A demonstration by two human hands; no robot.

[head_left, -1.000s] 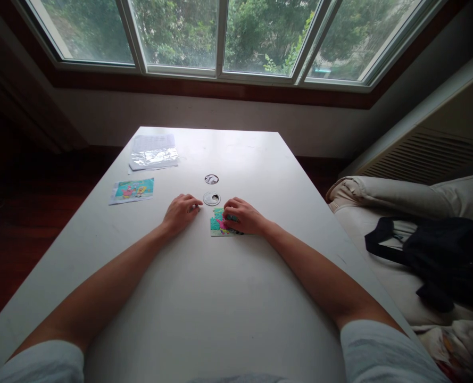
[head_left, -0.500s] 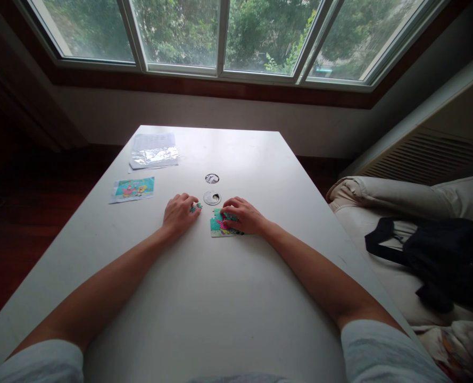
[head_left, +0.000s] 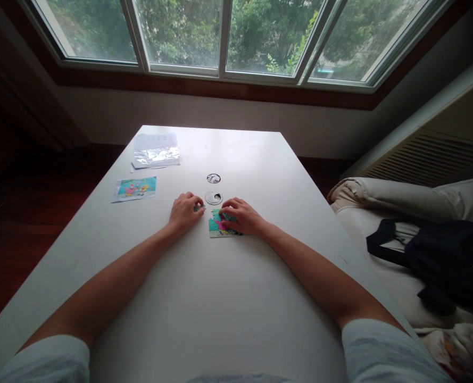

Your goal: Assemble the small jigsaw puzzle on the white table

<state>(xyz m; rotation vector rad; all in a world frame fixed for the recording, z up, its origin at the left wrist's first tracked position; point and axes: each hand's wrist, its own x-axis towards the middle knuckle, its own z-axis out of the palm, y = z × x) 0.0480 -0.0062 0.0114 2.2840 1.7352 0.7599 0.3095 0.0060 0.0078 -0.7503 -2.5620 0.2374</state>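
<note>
A partly joined jigsaw puzzle (head_left: pixel 215 227), teal with a pink figure, lies flat on the white table (head_left: pixel 220 298). Over its right side rests my right hand (head_left: pixel 242 215), thumb and fingers curved down on it and holding it, so much of the picture is hidden. Just left of the puzzle, my left hand (head_left: pixel 185 213) pinches a small teal puzzle piece (head_left: pixel 199 208) close to the tabletop. A narrow gap separates that piece from the puzzle's left edge. The fingers cover part of the piece, and whether it is several joined ones I cannot tell.
Beyond my hands lie two round discs, a nearer one (head_left: pixel 214 198) and a farther one (head_left: pixel 214 178). A printed picture sheet (head_left: pixel 134 189) is at the left, with papers in a clear sleeve (head_left: pixel 156 151) behind it. A dark bag (head_left: pixel 447 260) rests on the seat at right.
My left hand has moved slightly right with the puzzle piece, nearer to the jigsaw puzzle. My right hand stays on the puzzle, almost unmoved.
</note>
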